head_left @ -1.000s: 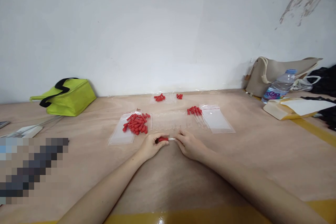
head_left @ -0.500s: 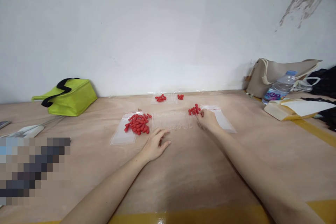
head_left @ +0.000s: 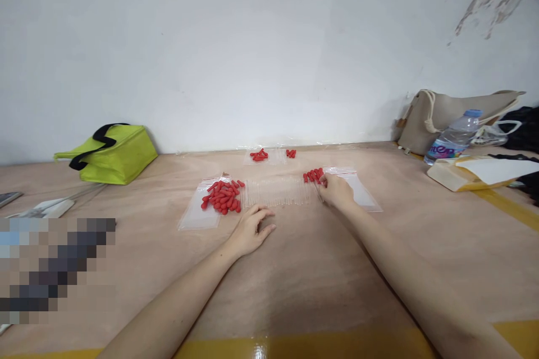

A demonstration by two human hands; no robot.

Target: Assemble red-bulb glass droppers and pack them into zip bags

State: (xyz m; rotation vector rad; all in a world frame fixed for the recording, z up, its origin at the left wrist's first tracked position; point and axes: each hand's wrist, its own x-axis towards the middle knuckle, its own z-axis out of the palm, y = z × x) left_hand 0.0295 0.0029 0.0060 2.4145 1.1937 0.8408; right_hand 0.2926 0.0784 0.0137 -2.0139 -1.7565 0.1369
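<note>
A row of clear glass dropper tubes [head_left: 273, 192] lies side by side on the table. At its right end several tubes wear red rubber bulbs [head_left: 312, 175]. My right hand [head_left: 338, 192] is closed in a pinch on a red-bulbed glass dropper there; its fingertips partly hide it. Below the row's left part rests my left hand [head_left: 251, 231], thumb and fingers apart, holding nothing. A pile of loose red bulbs [head_left: 222, 197] sits on a clear zip bag [head_left: 196, 216] to the left. Another zip bag [head_left: 362, 193] lies flat beside my right hand.
More red bulbs [head_left: 259, 155] and a clear bag [head_left: 275, 156] lie near the wall. A lime-green bag [head_left: 120, 154] stands at left. At right are a beige bag [head_left: 415, 123], a water bottle [head_left: 452, 137] and an open yellow-and-white packet [head_left: 463, 175].
The red bulb at my right fingertips has come down level with the other bulbs in the row. My left hand has stayed in place. The view has shifted slightly.
</note>
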